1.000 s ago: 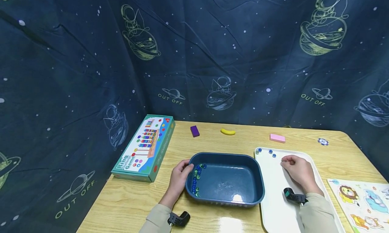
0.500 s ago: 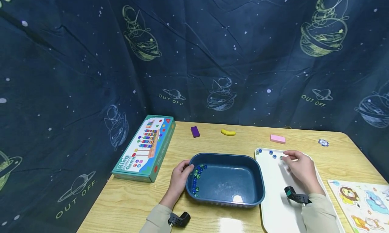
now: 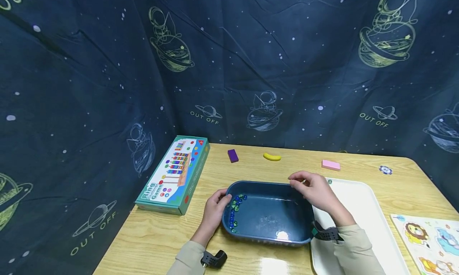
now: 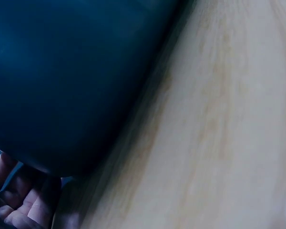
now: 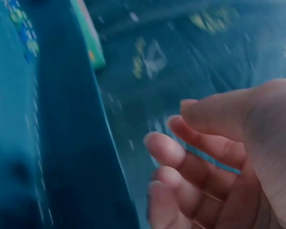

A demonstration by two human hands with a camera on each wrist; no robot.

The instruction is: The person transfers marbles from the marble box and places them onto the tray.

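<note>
From afar, my left hand (image 3: pixel 213 210) clamps the bin (image 3: pixel 276 211), marbles (image 3: pixel 232 214) inside; my right hand (image 3: pixel 318 192) curls its fingers by the far rim, hold untellable. I judge a transfer from the tray (image 3: pixel 362 215), next needing a move inward.

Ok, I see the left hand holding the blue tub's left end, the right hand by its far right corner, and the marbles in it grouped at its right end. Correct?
Not quite: the marbles in the blue tub are grouped at its left end, as the head view shows. The left hand and right hand are as you say.
</note>
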